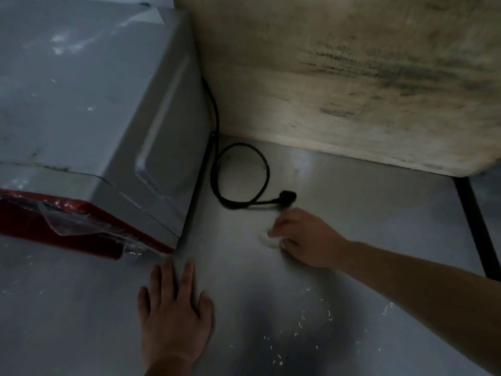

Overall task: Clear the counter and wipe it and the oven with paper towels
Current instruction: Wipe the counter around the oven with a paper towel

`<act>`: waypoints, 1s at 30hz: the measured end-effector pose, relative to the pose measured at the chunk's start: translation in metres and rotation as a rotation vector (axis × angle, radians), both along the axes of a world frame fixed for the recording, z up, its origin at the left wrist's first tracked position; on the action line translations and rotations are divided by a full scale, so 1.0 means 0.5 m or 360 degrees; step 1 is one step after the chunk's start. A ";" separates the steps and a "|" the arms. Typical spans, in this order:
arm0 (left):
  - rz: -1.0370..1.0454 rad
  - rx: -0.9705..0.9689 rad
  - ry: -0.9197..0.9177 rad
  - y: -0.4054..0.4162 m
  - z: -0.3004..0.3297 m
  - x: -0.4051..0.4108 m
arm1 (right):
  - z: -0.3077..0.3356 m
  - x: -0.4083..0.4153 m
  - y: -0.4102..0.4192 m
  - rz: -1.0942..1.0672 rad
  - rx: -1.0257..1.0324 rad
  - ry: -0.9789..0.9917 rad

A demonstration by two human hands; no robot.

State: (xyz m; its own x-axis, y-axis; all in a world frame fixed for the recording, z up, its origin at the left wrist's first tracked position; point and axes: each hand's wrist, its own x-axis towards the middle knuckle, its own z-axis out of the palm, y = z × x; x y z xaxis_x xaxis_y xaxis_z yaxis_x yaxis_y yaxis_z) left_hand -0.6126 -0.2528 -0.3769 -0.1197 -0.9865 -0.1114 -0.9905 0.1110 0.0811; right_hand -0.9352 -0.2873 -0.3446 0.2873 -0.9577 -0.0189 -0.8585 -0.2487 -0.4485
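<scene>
A small wad of white paper towel point(264, 237) lies on the grey counter point(352, 202), well to the right of the oven point(108, 126) and just in front of the black plug point(288, 196). The right hand point(306, 237) has its fingers curled over the wad and presses it to the surface — the picture is blurred here, so only an edge of the paper shows. The left hand point(173, 318) rests flat on the counter, fingers straight and spread, holding nothing, just in front of the oven's near right corner. The oven is a grey box with a red front edge bearing a clear plastic film; no brand or writing can be read on it. Its black cord point(244, 169) runs down beside its right side and loops on the counter. White crumbs point(301, 325) lie scattered on the counter, further from the oven, towards the viewer. A stained beige wall point(339, 71) rises behind — right of the oven.
</scene>
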 end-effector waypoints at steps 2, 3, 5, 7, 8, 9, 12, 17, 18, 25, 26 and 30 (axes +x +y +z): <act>-0.0005 -0.0042 0.0040 0.001 0.004 -0.002 | 0.029 -0.003 0.023 -0.0044 0.0087 -0.0041; -0.0010 -0.0060 0.0052 0.001 0.005 -0.002 | 0.046 -0.008 0.015 -0.0178 0.0052 -0.0115; -0.0022 -0.0083 0.0066 -0.001 0.005 -0.002 | 0.084 -0.017 -0.033 -0.0510 -0.0145 -0.0300; -0.0028 -0.0080 0.0063 -0.002 0.003 -0.002 | 0.112 -0.024 -0.116 -0.0748 -0.0355 -0.0442; -0.0032 -0.0078 0.0063 -0.002 0.002 -0.002 | 0.120 -0.025 -0.164 -0.0815 -0.0427 -0.0455; -0.0033 -0.0082 0.0071 -0.003 0.001 -0.001 | 0.124 -0.027 -0.217 -0.0836 -0.0460 -0.0415; -0.0040 -0.0121 0.0093 -0.004 -0.002 0.003 | 0.107 -0.042 -0.352 -0.0695 -0.0334 -0.0041; -0.0054 -0.0184 0.0120 -0.008 -0.006 0.003 | 0.039 -0.018 -0.412 -0.0197 -0.0166 0.0545; -0.0057 -0.0180 0.0123 -0.009 -0.005 0.003 | 0.030 -0.014 -0.410 -0.0184 -0.0143 0.0525; -0.0055 -0.0067 0.0053 -0.012 -0.003 0.007 | 0.027 -0.050 -0.333 -0.0149 -0.0087 0.0174; -0.0055 -0.0062 0.0056 -0.013 -0.002 0.007 | 0.030 -0.052 -0.313 -0.0081 -0.0041 0.0147; -0.0047 -0.0050 0.0056 -0.015 0.001 0.004 | 0.024 -0.046 -0.199 0.0057 0.0086 0.0079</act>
State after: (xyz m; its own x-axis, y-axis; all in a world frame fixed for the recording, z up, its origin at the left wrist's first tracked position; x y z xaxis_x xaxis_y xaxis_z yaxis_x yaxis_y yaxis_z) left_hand -0.6105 -0.2601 -0.3765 -0.1518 -0.9855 -0.0754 -0.9834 0.1429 0.1116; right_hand -0.9581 -0.3870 -0.3329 0.3189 -0.9440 -0.0852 -0.8709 -0.2564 -0.4193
